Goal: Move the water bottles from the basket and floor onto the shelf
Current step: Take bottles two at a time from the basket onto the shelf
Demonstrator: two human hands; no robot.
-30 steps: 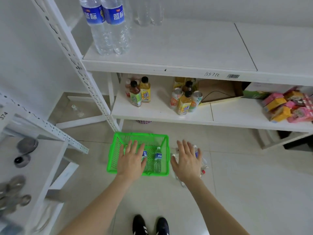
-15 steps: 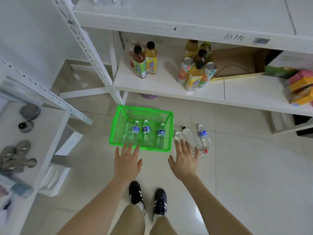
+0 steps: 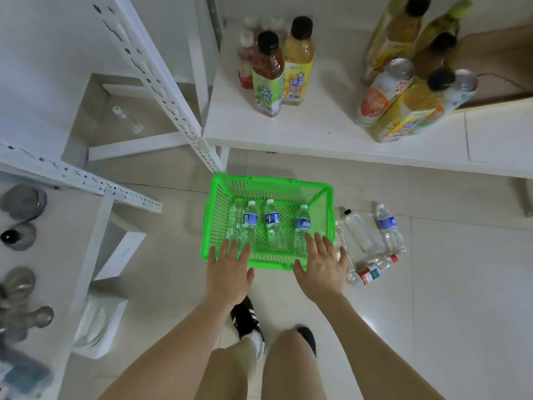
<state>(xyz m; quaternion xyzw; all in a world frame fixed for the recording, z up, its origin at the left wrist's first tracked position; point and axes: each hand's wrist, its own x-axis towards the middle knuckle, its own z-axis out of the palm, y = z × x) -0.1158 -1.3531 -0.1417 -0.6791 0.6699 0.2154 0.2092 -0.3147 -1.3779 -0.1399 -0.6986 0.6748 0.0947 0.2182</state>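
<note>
Risk log, near to far.

Feet: your shoes stand just behind the green basket on glossy floor tiles. A step forward while bent over could kick the basket or land on a loose bottle.

Hands: your left hand and right hand are both spread flat, grip released, holding nothing. They hang at the basket's near rim; contact with it cannot be told.

Basket: four water bottles lie lengthwise, caps toward the shelf. The unlabelled bottle lies against the first blue-label bottle; the middle bottle and right bottle lie apart. Pull one of the touching pair and you will probably drag its neighbour. The walls look thin, so a hard squeeze may buckle them and a loose one may let them slip.

Floor: more bottles lie right of the basket. One clear bottle is partly hidden by your right fingers. Beyond are a black-capped bottle, a blue-label floor bottle and a red-capped bottle lying crosswise. They are round and on hard tile; a nudge would likely roll them under the shelf.

Shelf: the lower shelf board carries upright tea bottles and cans. Its edge overhangs near the basket's far side, so watch it when rising. A bottle set down carelessly could topple those drinks.
</note>
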